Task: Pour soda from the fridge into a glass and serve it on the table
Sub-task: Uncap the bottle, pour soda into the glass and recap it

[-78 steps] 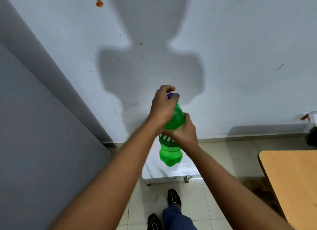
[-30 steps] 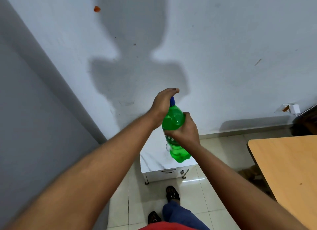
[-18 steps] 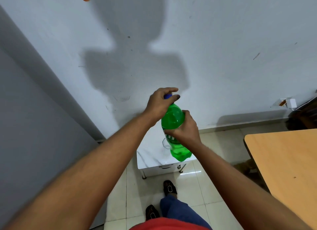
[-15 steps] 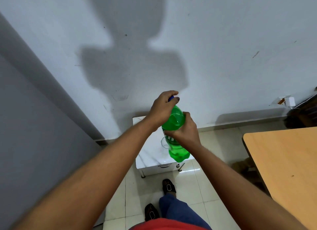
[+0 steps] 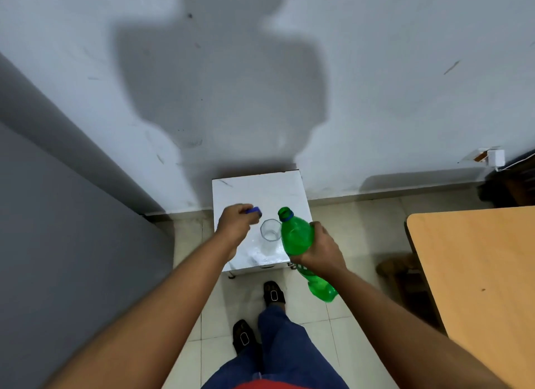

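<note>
My right hand (image 5: 320,251) grips a green soda bottle (image 5: 296,235) around its middle, tilted with its open neck pointing up and left toward the glass. A clear empty glass (image 5: 270,230) stands upright on the small white marble-topped stand (image 5: 260,191), just left of the bottle's mouth. My left hand (image 5: 236,225) is over the stand's left side, fingers closed on the blue bottle cap (image 5: 254,210). The bottle's base hangs low over the floor, in front of the stand.
A wooden table (image 5: 477,272) fills the right side. The grey fridge side (image 5: 58,243) stands at the left. A white wall is behind the stand, with a socket (image 5: 492,157) low at right. My feet (image 5: 272,293) are on the tiled floor before the stand.
My left hand has taken the cap off and moved left with it. The bottle has come down and tilted toward the glass. The view has dropped, showing the whole stand and glass.
</note>
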